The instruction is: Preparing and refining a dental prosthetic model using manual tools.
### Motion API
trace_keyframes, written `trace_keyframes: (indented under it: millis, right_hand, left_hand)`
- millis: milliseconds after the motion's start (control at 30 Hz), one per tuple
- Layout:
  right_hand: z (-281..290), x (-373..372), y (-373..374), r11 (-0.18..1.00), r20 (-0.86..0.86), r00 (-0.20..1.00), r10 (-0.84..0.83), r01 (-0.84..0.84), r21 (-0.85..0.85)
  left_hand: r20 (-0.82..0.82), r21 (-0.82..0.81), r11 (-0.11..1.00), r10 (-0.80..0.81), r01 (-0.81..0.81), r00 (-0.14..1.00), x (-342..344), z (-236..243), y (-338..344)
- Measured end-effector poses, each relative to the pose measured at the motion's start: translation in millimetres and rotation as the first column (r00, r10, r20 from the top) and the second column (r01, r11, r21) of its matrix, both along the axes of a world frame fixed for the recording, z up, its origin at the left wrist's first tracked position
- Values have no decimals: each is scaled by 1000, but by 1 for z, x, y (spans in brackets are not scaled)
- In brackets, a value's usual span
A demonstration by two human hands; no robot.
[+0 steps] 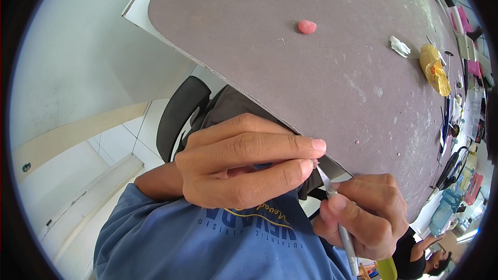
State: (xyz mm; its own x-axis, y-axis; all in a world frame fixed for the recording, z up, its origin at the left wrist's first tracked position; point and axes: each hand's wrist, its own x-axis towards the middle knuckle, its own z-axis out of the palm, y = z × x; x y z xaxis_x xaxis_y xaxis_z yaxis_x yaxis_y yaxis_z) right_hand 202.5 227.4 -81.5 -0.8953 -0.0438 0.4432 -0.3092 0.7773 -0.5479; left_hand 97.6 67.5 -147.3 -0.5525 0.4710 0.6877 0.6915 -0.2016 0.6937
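My left hand (249, 158) reaches in from the left, its fingers pinched together at the tips. Between the fingertips shows a tiny pinkish piece (315, 163), mostly hidden by them. A slim metal craft knife (330, 191) with a pointed blade is gripped in my right hand (368, 215) like a pen. Its blade tip meets or nearly meets the small piece; which of the two I cannot tell. Both hands are close to the table's near edge, over my lap. Farther up on the brownish-grey tabletop (249, 31) lies a pink, rounded lump (307, 26), touched by neither hand.
A crumpled white scrap (400, 46) and a crinkled yellow wrapper (434, 70) lie on the right of the table. Several tools and a light-blue basket (445, 210) crowd its far right side. A black chair armrest (181, 116) stands left. Another person (425, 254) sits at lower right.
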Motion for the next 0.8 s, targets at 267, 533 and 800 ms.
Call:
trace_keyframes:
  millis: [267,533,800]
  right_hand:
    - [0,1,0,1000,-15,1000,-10,10,13]
    - [2,-1,2,999,26,999,48,-48,21]
    - [-1,-2,2,1000,-28,999,19,-20,-14]
  left_hand:
    - [5,-4,1000,0,0,1000,0,-1,-1]
    - [14,-10,1000,-5,5,1000,0,-1,-1]
    - [6,-2,1000,9,-9,1000,1,-3,0]
